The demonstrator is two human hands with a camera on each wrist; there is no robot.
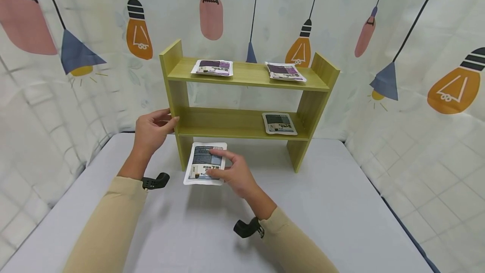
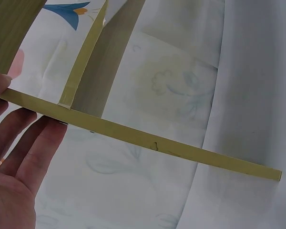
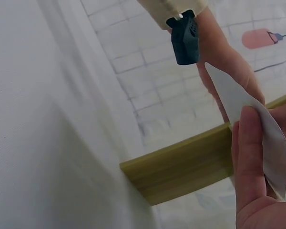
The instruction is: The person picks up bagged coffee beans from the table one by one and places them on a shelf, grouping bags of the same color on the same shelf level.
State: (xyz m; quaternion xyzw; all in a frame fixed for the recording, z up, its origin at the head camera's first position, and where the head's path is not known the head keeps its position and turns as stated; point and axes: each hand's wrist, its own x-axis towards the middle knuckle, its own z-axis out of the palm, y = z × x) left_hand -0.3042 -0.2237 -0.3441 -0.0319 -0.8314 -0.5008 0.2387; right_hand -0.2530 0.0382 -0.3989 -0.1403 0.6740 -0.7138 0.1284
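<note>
A two-tier wooden shelf (image 1: pixel 242 125) stands at the back of the table. My left hand (image 1: pixel 149 133) grips its left side panel (image 2: pixel 128 135), thumb at the front edge and fingers along the outer face. In my right hand (image 1: pixel 238 176) is a flat white-edged packet (image 1: pixel 195 163) with a dark blue-grey printed label, pinched at its right side between thumb and fingers. It is held tilted in front of the lower left of the shelf. The packet's plain pale back (image 3: pixel 231 90) faces the right wrist view, with fingers pressed against it.
Two packets with purple labels, one left (image 1: pixel 213 68) and one right (image 1: pixel 285 72), lie on the top board. A packet with a dark green-grey label (image 1: pixel 279 124) lies at the right of the lower board. A lamp-patterned curtain (image 1: pixel 242 12) surrounds the white table (image 1: pixel 341 205).
</note>
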